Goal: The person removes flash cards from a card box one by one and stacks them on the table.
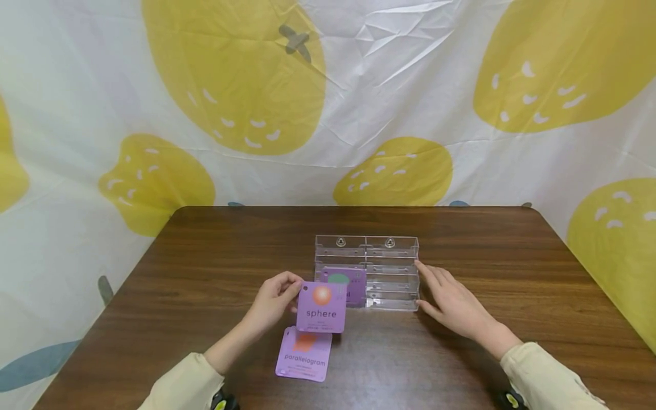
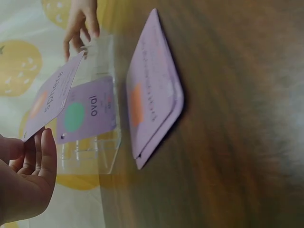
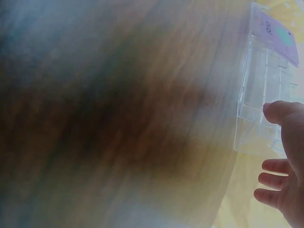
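My left hand (image 1: 274, 299) pinches a purple card (image 1: 322, 319) by its upper left corner; it reads "sphere" and shows an orange ball. Behind it, a purple "oval" card (image 2: 85, 114) with a green oval stands in a left-hand slot of a clear plastic card rack (image 1: 392, 287). At the rack's right side my right hand (image 1: 456, 302) touches the edge with extended fingers and thumb. Below the raised card, a small stack of purple cards (image 1: 304, 364) lies on the table, "parallelogram" on top. The sphere card partly hides the oval card and the stack in the head view.
The brown wood-grain table (image 1: 215, 245) reaches back to a white curtain (image 1: 348, 85) printed with yellow lemons. The rack has two columns of several tiers, with two round metal fittings along its back edge.
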`<state>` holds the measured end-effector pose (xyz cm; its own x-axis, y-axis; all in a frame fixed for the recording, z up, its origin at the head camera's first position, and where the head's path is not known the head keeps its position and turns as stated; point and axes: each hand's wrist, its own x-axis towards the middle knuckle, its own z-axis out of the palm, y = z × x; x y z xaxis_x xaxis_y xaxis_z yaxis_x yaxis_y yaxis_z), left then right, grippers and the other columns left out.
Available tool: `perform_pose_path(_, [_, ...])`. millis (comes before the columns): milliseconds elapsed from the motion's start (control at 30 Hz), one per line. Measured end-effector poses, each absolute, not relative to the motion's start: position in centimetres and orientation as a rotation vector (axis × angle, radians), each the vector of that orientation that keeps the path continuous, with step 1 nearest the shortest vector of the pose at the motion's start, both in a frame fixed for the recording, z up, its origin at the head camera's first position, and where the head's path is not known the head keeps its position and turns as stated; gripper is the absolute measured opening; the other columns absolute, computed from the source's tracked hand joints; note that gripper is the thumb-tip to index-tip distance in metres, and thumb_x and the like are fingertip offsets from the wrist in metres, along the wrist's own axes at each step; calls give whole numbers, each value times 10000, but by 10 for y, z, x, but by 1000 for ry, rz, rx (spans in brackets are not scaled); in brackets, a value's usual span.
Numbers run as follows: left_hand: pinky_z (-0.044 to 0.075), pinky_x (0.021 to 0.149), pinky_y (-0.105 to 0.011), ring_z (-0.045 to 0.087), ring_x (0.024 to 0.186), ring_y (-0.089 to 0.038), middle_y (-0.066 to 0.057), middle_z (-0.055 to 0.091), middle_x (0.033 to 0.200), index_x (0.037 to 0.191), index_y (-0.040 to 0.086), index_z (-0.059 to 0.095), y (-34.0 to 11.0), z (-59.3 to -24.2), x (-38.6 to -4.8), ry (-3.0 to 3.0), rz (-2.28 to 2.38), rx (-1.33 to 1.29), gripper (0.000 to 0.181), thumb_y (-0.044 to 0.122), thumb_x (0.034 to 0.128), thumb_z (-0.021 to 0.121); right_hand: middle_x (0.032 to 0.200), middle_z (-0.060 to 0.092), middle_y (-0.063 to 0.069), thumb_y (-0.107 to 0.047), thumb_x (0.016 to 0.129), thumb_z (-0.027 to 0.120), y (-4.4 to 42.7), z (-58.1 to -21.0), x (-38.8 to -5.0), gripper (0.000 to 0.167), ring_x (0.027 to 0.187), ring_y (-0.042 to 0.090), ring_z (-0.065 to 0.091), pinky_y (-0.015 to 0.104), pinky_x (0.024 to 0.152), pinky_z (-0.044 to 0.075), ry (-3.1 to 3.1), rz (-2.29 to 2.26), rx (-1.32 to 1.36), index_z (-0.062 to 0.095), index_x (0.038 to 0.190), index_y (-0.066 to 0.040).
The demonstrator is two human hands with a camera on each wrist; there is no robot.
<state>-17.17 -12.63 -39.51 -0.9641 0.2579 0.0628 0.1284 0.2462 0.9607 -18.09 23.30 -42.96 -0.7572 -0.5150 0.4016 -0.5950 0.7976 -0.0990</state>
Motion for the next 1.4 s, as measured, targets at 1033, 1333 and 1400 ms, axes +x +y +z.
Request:
perform_pose_path(1033, [505, 526, -221, 532, 582, -96, -72, 612, 735, 996, -112, 546, -137, -419, -142, 2287, 1742, 238, 179, 30, 893, 508, 1158, 505, 232, -204, 773, 708, 233, -430, -182, 769, 1082, 357, 474, 478, 901, 413, -2596, 285, 857, 283, 1363, 44])
perform_pose_path(1333, [507, 511, -234, 542, 564, -104, -65, 608, 730, 1001, -122, 534, -140, -428, -140, 2258, 1728, 194, 180, 20, 896, 500, 1168, 505, 234, -205, 780, 702, 233, -430, -181, 772, 1083, 363, 475, 483, 900, 414, -2607, 290, 851, 270, 1372, 35])
perform_pose_path(1400, [509, 509, -242, 541, 562, -108, -66, 607, 726, 1000, -121, 534, -140, -429, -139, 2261, 1722, 193, 179, 22, 898, 499, 1169, 506, 240, -208, 780, 701, 233, -429, -180, 773, 1083, 372, 475, 488, 905, 410, -2611, 290, 846, 269, 1373, 35])
